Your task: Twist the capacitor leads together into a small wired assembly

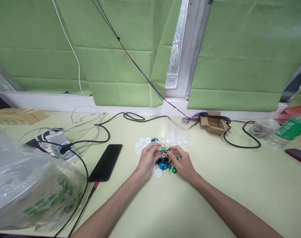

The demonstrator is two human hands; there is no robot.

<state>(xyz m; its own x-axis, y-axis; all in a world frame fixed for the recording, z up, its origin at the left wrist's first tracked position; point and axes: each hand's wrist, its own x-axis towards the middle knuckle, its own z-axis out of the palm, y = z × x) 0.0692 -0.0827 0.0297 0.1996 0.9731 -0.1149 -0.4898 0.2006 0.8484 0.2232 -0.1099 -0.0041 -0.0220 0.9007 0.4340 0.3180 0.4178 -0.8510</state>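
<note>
A small metal piece with green parts (163, 150) is pinched between the fingertips of both hands. My left hand (148, 159) grips its left end, with the fingers closed. At the right end, my right hand (182, 162) holds it between thumb and forefinger. Directly below lies a pile of small blue metallic pieces (165, 166) mixed with black parts and thin silver bits. A round green piece (174, 170) rests by my right hand. White round discs (158, 173) lie around my left hand, several partly hidden by it.
Clear plastic tubes or bags (176, 132) lie behind the hands. A black phone (106, 162) and a large plastic bag (36, 188) are on the left, near a power strip (56, 140) with tangled cables. Rightward are an open cardboard box (214, 127) and a bottle (289, 130).
</note>
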